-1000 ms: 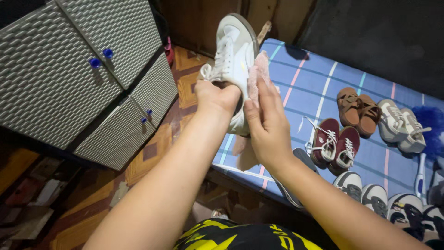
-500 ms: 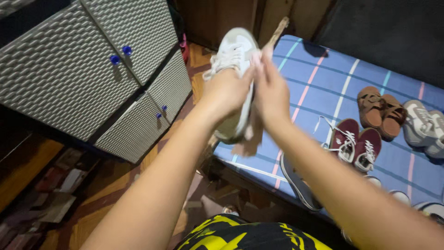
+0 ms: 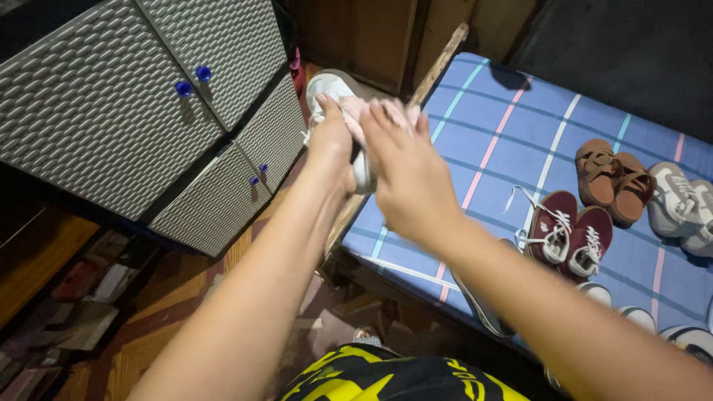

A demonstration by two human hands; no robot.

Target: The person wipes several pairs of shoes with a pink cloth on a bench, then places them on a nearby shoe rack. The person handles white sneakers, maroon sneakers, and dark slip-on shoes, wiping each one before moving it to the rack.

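1. Wiping goes best, I judge, with the shoe braced firmly and the cloth pressed flat along its side.
2. Right hand (image 3: 405, 174), at centre, has fingers spread flat over a pink cloth (image 3: 364, 111), pressing it on rather than gripping.
3. Left hand (image 3: 333, 145) at 11 o'clock is clamped around the white sneaker (image 3: 327, 85), held above the floor beside the blue striped mat (image 3: 512, 134).
4. Maroon sneakers (image 3: 568, 234) lie at 3 o'clock on the mat.

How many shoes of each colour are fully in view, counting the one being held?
White sneaker held in the left hand, with a pink cloth under the right hand: 1
Maroon lace-up sneakers on the blue striped mattress: 2
Brown strap sandals: 2
Pale grey sneakers: 2
Total: 7; cropped shoes at the lower edge excluded.
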